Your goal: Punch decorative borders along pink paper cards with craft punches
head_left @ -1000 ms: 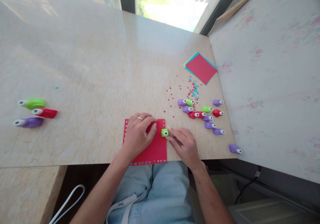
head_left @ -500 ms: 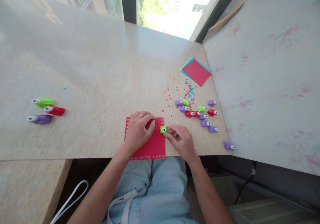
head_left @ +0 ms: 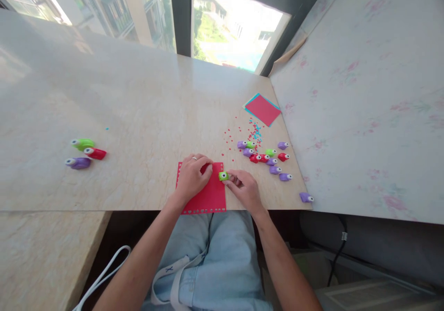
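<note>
We have the small green punch [head_left: 224, 176] sitting on the right edge of the red card [head_left: 203, 191], near its top corner, and our right hand [head_left: 244, 191] has its fingertips closed around the punch's tail to keep its mouth straddling that edge. Our left hand [head_left: 192, 177] lies flat on the card, fingers curled down and pressing, ring showing. That looks like a hold to stop the sheet sliding on the smooth marble table [head_left: 145, 112]. The card lies at the table's near edge, right above our lap, and already carries cut-outs along its left and bottom borders.

Out to the right, a cluster of little punches [head_left: 265, 156] in purple, red and green lies loose, with confetti [head_left: 252, 130] scattered behind it and a stack of red and blue paper [head_left: 262, 109] beyond. One purple punch [head_left: 306, 197] sits alone by the wall. Far left, three bigger punches [head_left: 84, 152] rest together.

Against half a second ago, our head has tipped up: more window shows, everything sits smaller. The hands, punch and card keep their arrangement, the right fingers pinching as before.
</note>
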A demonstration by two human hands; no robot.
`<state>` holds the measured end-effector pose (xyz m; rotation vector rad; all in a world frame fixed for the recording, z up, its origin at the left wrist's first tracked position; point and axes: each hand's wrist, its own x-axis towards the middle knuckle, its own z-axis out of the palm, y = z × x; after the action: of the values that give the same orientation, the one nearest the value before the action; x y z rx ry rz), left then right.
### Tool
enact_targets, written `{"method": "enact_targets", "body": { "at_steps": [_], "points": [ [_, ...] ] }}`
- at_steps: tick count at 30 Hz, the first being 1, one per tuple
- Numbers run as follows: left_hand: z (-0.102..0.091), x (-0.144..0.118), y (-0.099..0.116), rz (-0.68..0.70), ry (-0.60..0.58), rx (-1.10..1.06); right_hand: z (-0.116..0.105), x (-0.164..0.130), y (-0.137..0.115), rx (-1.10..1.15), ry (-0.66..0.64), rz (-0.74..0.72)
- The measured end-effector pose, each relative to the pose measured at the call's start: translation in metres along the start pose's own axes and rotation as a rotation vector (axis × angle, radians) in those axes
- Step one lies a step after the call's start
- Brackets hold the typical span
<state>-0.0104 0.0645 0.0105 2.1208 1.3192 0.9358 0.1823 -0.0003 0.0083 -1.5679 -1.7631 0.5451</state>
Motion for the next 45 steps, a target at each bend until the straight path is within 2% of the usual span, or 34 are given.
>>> {"method": "enact_targets", "body": {
  "at_steps": [7, 26, 29, 34, 36, 39, 42, 45],
  "points": [
    [0.000, 0.000, -0.001, -0.013, 0.004, -0.015, 0.001, -0.004, 0.006, 0.015, 0.017, -0.034],
    [-0.001, -0.001, 0.000, -0.033, -0.006, -0.031, 0.000, -0.006, 0.001, 0.018, 0.006, 0.026],
    [-0.002, -0.001, 0.000, -0.040, -0.004, -0.035, 0.000, -0.007, 0.001, 0.089, 0.009, 0.075],
    [-0.002, -0.001, 0.000, -0.033, 0.000, -0.051, -0.008, -0.003, -0.005, 0.288, 0.008, 0.267],
    [-0.003, -0.001, 0.000, -0.029, 0.001, -0.053, -0.015, 0.004, -0.009, 0.316, -0.040, 0.326],
    [-0.003, -0.001, 0.001, -0.031, 0.002, -0.056, -0.024, 0.016, -0.013, 0.271, -0.179, 0.379],
    [-0.004, -0.001, 0.001, -0.034, 0.006, -0.059, -0.028, 0.025, -0.016, 0.170, -0.305, 0.394],
    [-0.004, -0.001, 0.002, -0.031, 0.005, -0.060, -0.027, 0.030, -0.019, 0.081, -0.373, 0.385]
  ]
}}
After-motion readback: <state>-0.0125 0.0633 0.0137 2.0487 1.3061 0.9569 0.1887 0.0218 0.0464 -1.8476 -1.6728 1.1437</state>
